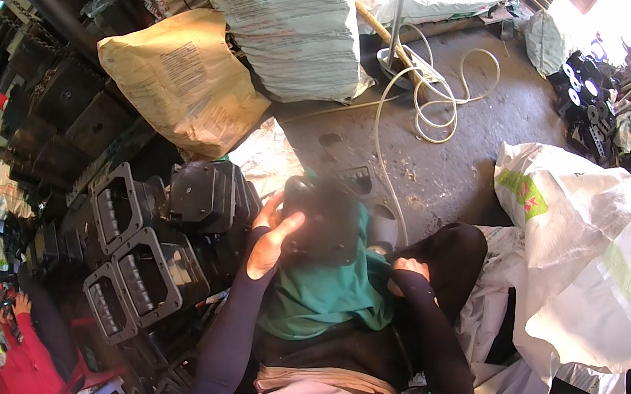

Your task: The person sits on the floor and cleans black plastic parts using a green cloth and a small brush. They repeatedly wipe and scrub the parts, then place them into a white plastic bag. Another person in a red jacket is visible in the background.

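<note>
My left hand [270, 235] grips the left edge of a black, box-shaped plastic part [320, 218], which is blurred and held over my lap. The thumb lies on its upper face and the fingers go round its side. A green cloth [328, 302] is spread across my lap beneath the part. My right hand [410, 268] is curled closed by my right knee, to the right of the part and apart from it. Whatever it may hold is hidden. Left of my left forearm stand stacked black plastic housings [146, 277] with open frames and ribbed insides.
Full white sacks [278, 18] and a tan paper bag [186, 77] stand ahead. A pale hose [437, 109] lies coiled on the grey floor. A large white sack [587, 256] is at my right. Another person in a red sleeve [30, 358] sits at lower left.
</note>
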A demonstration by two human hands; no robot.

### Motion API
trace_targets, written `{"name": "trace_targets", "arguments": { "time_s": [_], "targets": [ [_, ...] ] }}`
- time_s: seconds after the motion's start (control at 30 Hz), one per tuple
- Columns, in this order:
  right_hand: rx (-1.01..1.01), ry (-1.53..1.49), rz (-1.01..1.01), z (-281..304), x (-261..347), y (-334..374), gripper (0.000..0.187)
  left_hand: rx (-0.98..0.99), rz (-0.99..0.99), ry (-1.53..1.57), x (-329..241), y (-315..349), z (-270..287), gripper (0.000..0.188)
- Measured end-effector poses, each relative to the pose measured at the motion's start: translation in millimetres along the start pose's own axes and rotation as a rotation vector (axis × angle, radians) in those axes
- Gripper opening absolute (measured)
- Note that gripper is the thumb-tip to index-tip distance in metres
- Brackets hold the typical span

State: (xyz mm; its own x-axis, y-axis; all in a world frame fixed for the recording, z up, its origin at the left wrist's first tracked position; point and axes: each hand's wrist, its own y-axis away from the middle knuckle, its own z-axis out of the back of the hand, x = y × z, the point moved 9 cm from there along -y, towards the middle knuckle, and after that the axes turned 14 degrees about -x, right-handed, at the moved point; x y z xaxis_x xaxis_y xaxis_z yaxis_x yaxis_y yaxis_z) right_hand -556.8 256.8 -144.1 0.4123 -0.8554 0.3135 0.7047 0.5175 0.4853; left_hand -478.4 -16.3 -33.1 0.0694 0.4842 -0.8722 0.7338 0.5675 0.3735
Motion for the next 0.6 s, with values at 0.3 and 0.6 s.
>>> {"name": "trace_targets", "arguments": {
  "time_s": [0.3,0.6],
  "targets": [
    [-0.370,-1.796,0.163,169,78,70,0.049,-0.055,-0.133,-0.055,-4,14,-3,0.064],
    [-0.762,-0.401,0.673,135,186,44,0.066,0.051,-0.315,0.022,-2,9,-4,0.060]
  ]
}}
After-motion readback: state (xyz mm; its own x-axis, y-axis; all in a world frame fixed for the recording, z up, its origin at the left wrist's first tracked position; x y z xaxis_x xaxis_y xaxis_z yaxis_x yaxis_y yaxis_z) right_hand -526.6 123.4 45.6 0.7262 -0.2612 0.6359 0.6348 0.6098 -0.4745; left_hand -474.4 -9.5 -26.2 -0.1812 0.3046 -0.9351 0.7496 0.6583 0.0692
